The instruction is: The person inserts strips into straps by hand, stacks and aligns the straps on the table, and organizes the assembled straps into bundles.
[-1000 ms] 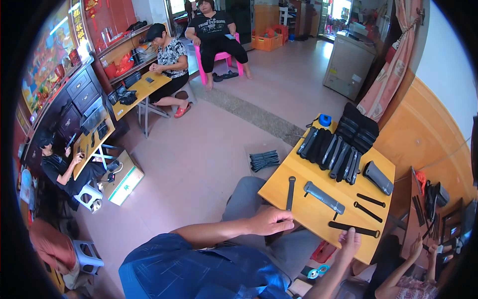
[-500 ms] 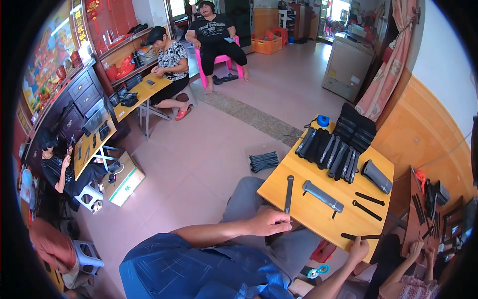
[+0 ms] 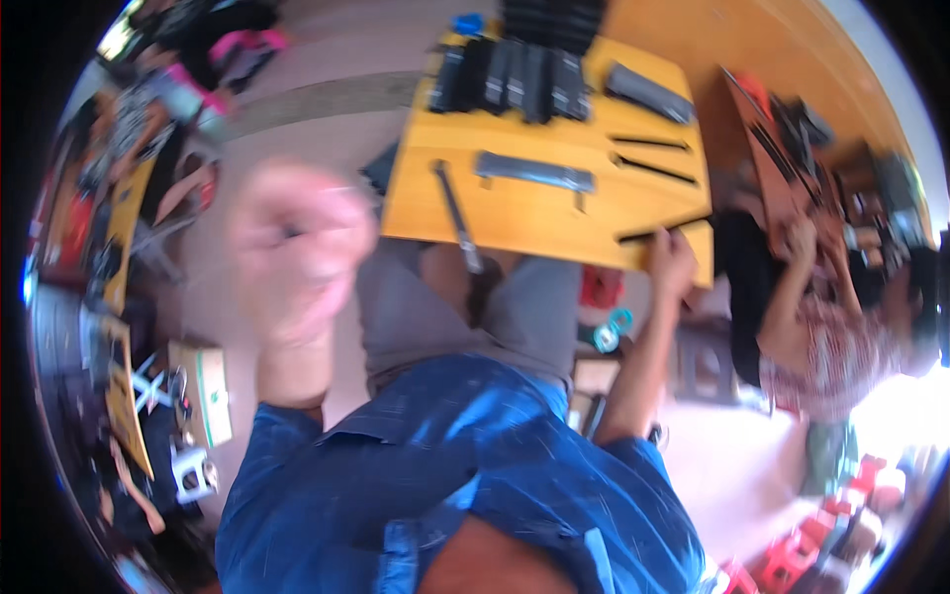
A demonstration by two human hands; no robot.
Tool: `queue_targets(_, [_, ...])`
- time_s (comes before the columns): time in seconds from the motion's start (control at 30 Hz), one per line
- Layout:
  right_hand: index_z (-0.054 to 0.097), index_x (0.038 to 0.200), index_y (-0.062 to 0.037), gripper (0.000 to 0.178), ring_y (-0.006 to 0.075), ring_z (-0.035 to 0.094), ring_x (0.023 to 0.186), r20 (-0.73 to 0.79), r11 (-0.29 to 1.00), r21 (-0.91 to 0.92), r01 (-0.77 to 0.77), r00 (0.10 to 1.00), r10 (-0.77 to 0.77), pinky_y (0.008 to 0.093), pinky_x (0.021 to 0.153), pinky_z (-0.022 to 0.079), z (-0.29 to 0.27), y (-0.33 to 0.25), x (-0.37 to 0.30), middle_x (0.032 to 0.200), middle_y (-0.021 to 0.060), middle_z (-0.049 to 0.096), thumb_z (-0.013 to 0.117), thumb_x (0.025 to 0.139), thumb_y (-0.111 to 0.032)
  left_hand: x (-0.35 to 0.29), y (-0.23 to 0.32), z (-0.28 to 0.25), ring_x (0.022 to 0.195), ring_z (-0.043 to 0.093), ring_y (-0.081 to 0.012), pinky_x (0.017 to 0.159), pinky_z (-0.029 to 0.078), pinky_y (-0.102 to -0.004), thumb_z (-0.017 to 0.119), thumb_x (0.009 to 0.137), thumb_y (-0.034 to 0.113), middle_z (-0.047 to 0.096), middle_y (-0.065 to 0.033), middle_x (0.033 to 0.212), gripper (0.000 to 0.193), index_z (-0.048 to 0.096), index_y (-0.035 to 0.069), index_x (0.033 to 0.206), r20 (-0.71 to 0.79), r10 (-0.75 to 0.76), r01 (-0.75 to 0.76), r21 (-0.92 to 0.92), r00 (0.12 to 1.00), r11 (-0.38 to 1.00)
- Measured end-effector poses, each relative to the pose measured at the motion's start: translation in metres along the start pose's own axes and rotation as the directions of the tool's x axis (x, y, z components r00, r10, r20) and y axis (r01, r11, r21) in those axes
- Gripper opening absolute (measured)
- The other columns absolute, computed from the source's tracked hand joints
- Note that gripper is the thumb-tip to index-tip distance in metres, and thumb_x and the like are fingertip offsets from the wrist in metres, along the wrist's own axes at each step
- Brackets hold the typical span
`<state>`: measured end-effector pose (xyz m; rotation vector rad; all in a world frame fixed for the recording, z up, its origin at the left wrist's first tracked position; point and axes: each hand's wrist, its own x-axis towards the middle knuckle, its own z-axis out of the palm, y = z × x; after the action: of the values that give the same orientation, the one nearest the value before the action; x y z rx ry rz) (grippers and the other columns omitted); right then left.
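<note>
My left hand [image 3: 302, 247] is raised off the table's left side, close to the camera and blurred. Its fingers look curled closed, but I cannot make out what is in them. At the table's near right corner my right hand [image 3: 671, 262] pinches a black strap [image 3: 641, 236]. A grey elongated pouch [image 3: 534, 171] with short black tabs lies across the middle of the yellow table [image 3: 416, 213]. Left of it, another dark strap [image 3: 455, 213] extends over the near edge. Two black straps [image 3: 653, 168] lie at the right.
Several dark pouches [image 3: 510, 79] stand in a row at the table's far side, with a black stack [image 3: 554, 22] and a blue round item [image 3: 468, 24] behind. A bulky grey pouch [image 3: 648, 94] lies far right. A co-worker [image 3: 831, 346] sits at the right.
My left hand has risen from the table's near edge toward the camera, at the left. My view has turned, and the table appears higher up. My right hand still holds the strap.
</note>
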<state>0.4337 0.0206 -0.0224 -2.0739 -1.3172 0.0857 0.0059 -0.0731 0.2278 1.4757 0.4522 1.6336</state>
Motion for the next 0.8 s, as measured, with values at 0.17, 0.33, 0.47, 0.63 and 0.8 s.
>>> queue_targets(0.17, [0.076, 0.095, -0.0005, 0.017, 0.0237, 0.073, 0.069, -0.168, 0.940, 0.273, 0.203, 0.973, -0.161, 0.0354, 0.068, 0.055, 0.001, -0.012, -0.021, 0.078, 0.0167, 0.073, 0.075, 0.096, -0.018, 0.004, -0.019, 0.002, 0.051, 0.034, -0.0063, 0.050, 0.025, -0.0268, 0.075, 0.097, 0.018, 0.043, 0.0026, 0.065, 0.026, 0.058, 0.000, 0.107, 0.146, -0.017, 0.016, 0.009, 0.989, 1.000])
queue_targets(0.33, [0.077, 0.099, 0.0008, 0.018, 0.0139, 0.071, 0.070, -0.141, 0.881, 0.443, 0.166, 0.983, -0.115, 0.0276, 0.068, 0.055, -0.008, -0.016, -0.033, 0.081, 0.0084, 0.076, 0.073, 0.100, -0.017, -0.003, -0.025, -0.001, 0.051, 0.035, -0.0060, 0.051, 0.026, -0.0263, 0.073, 0.097, 0.015, 0.042, 0.0026, 0.065, 0.024, 0.057, 0.001, 0.108, 0.099, -0.039, 0.034, 0.049, 0.994, 0.998])
queue_targets(0.47, [0.073, 0.106, 0.0012, 0.016, 0.0135, 0.069, 0.074, 0.103, 0.470, 0.876, -0.109, 0.994, 0.039, 0.0279, 0.071, 0.056, -0.027, -0.024, -0.033, 0.087, 0.0054, 0.074, 0.068, 0.104, -0.014, 0.007, -0.021, -0.008, 0.051, 0.036, -0.0056, 0.052, 0.026, -0.0257, 0.074, 0.098, 0.021, 0.043, 0.0037, 0.065, 0.028, 0.058, 0.002, 0.112, 0.260, -0.001, -0.004, 0.020, 0.966, 1.000])
queue_targets(0.63, [0.068, 0.114, 0.0012, 0.020, 0.0154, 0.069, 0.078, 0.089, 0.090, 0.993, -0.077, 0.988, -0.127, 0.0291, 0.072, 0.058, -0.046, -0.028, -0.033, 0.093, 0.0080, 0.072, 0.067, 0.105, -0.017, -0.001, -0.029, -0.009, 0.052, 0.036, -0.0063, 0.053, 0.027, -0.0253, 0.075, 0.098, 0.022, 0.044, 0.0021, 0.068, 0.030, 0.058, 0.001, 0.111, 0.235, -0.037, 0.016, 0.093, 0.971, 0.996])
queue_targets(0.8, [0.066, 0.111, 0.0013, 0.021, 0.0173, 0.067, 0.076, 0.002, -0.105, 0.994, -0.032, 0.963, -0.269, 0.0291, 0.072, 0.056, -0.059, -0.044, -0.033, 0.090, 0.0114, 0.070, 0.067, 0.104, -0.018, -0.012, -0.036, -0.009, 0.057, 0.039, -0.0074, 0.056, 0.030, -0.0252, 0.076, 0.097, 0.022, 0.048, -0.0012, 0.073, 0.031, 0.060, -0.001, 0.109, 0.186, -0.082, 0.060, 0.120, 0.979, 0.991])
